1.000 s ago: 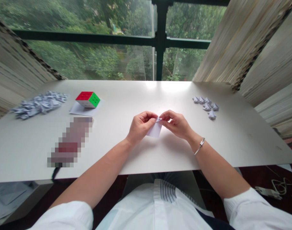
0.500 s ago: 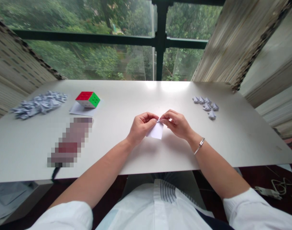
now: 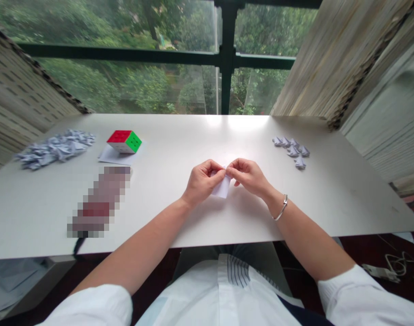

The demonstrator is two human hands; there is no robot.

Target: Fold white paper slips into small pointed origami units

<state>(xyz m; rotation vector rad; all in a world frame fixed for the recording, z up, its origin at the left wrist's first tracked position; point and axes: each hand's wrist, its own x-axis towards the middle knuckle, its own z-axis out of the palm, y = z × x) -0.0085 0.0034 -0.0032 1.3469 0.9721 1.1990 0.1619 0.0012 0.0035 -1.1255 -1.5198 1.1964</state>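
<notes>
A small piece of white paper (image 3: 222, 188) is held just above the white table, between both hands. My left hand (image 3: 204, 180) pinches its upper left part between thumb and fingers. My right hand (image 3: 249, 175), with a silver bracelet on the wrist, pinches the top right edge. The two thumbs nearly meet at the top of the sheet. My fingers hide the upper part of the paper, so its folds there cannot be made out. The lower part hangs down flat.
On the white table (image 3: 159, 217) lie a pile of folded papers (image 3: 59, 148) at left, a puzzle cube (image 3: 123, 141) on paper sheets (image 3: 116, 156), and a pixelated flat object (image 3: 100, 201) with a black strap. Several folded paper pieces (image 3: 293, 149) sit at right. A window (image 3: 132, 81) stands behind.
The paper has tilted and shows a narrower face below my hands. My right fingers have shifted slightly, with the thumb now closer to the left thumb. Things on the table have not moved.
</notes>
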